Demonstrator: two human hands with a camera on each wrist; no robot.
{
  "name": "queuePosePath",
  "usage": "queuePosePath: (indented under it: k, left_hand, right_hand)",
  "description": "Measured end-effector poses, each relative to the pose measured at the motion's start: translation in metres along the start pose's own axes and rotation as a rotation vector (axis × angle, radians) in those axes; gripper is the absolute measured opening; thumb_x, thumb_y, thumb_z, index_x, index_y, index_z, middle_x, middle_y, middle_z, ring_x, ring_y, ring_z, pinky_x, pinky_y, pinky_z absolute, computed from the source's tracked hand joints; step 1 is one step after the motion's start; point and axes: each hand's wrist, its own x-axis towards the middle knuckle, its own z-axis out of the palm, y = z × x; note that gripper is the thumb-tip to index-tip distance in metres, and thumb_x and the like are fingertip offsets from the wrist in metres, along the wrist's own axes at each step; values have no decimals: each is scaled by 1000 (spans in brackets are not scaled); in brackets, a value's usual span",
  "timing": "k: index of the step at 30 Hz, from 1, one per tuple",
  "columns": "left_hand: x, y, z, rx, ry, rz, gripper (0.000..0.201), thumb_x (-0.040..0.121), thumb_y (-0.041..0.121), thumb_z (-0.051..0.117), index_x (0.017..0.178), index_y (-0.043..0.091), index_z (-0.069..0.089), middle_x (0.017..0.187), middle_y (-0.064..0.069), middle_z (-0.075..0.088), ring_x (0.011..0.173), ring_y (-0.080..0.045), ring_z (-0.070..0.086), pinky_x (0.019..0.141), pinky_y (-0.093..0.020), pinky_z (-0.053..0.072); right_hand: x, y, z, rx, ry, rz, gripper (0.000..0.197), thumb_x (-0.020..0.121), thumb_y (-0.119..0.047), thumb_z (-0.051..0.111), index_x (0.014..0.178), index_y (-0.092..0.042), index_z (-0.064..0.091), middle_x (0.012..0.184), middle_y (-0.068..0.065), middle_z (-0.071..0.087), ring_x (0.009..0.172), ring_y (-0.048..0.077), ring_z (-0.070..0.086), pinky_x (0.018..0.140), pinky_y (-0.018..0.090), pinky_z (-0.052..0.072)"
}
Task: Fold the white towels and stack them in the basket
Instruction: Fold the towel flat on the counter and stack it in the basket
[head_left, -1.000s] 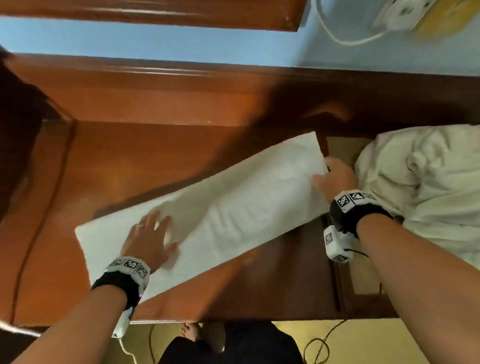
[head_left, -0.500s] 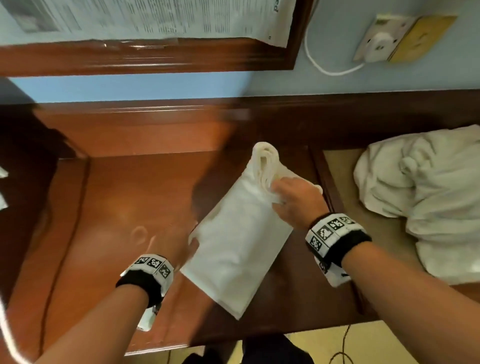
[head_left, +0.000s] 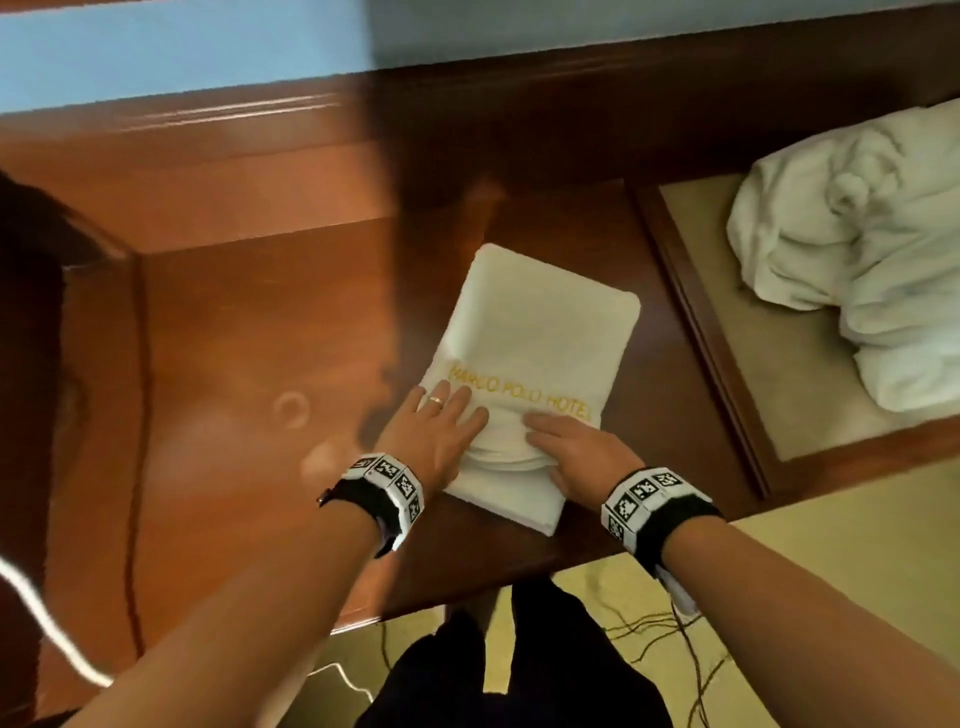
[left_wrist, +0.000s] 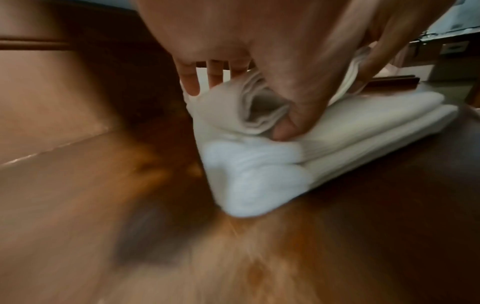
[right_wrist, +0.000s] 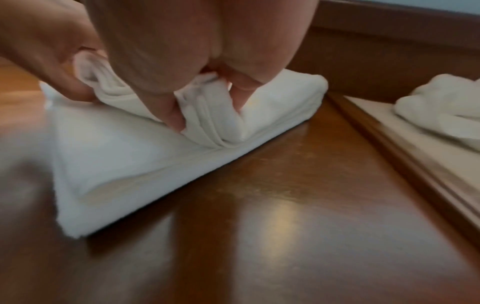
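A white towel (head_left: 540, 332) with yellow stitched lettering lies folded in a compact rectangle on the wooden desk (head_left: 234, 364). My left hand (head_left: 441, 421) sits on its near left corner, fingers on top and thumb (left_wrist: 288, 125) tucked under the upper layers. My right hand (head_left: 566, 441) pinches the same layered edge (right_wrist: 213, 115) on the near right. A heap of unfolded white towels (head_left: 857, 270) lies to the right. No basket is in view.
The heap rests on a beige inset panel (head_left: 779, 374) bordered by a raised wooden rim (head_left: 691, 322). A wooden back ledge and blue wall run behind. The desk's front edge is just below my wrists, with cables on the floor (head_left: 675, 639). A white cord (head_left: 47, 618) crosses the far left.
The towel lay as a long flat strip. My right hand carried its right end over to the left, and now both hands hold the near edge of the folded stack.
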Motion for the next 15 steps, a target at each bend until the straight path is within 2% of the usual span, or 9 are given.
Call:
queuePosePath:
  k: [1,2,3,5,6,8,9,12,15]
  left_hand:
    - [8,0,-3,43,10,28,67,64,21,83,125,16,55,129,-17,59,115,-39,58,87,-51,49]
    - [16,-2,-4,56,64,66,57,60,15,83,112,13,60,112,-16,64,99,-37,62,73,-47,51]
    - [21,-3,-8,48,147,98,47,59,11,82,101,11,62,98,-16,64,85,-36,63,64,-43,49]
    - [22,-5,-24,6,302,81,30,62,11,76,89,9,64,83,-14,59,70,-33,58,56,-38,43]
    - [18,-5,-30,-18,367,60,25,65,14,72,88,9,63,82,-13,58,69,-32,55,56,-38,41]
    - [3,-3,-29,-31,423,70,24,67,20,65,89,9,62,85,-12,57,71,-32,53,57,-39,40]
    - [-6,-2,-21,-29,395,101,27,66,22,67,90,9,61,87,-12,57,72,-32,53,58,-39,41]
    - [-26,-3,11,-25,232,163,39,59,23,79,90,10,59,88,-12,58,74,-33,58,57,-40,47]
    - [-29,-9,21,-34,201,139,36,62,20,79,89,9,58,89,-13,57,75,-35,57,55,-41,50]
  right_hand:
    - [-1,10,-5,-8,2,61,50,83,-6,66,132,-12,60,150,4,45,137,24,44,102,44,49]
    - [-1,20,-11,-21,-7,124,47,86,-8,62,133,-13,59,151,4,44,138,24,42,104,43,46]
    - [-3,25,-18,-24,21,171,44,85,-8,62,129,-12,61,145,8,50,132,28,47,100,45,48]
    - [-7,30,-31,-87,227,186,36,72,-5,69,108,-7,66,112,14,64,99,37,60,75,47,55]
    - [-13,29,-34,-114,333,177,33,66,-8,70,99,-7,64,99,14,63,86,36,58,67,43,54]
    - [-28,22,-27,-167,422,138,31,64,-20,64,93,-11,59,90,10,57,78,31,50,64,38,46]
    - [-36,17,-16,-200,409,112,31,64,-23,64,93,-13,59,90,8,56,78,29,49,64,37,44]
    - [-54,7,22,-230,232,89,36,64,-22,73,98,-15,63,95,7,59,80,28,54,64,38,49]
    - [-54,1,37,-197,247,136,30,67,-16,73,96,-13,65,95,9,60,78,30,55,62,39,50]
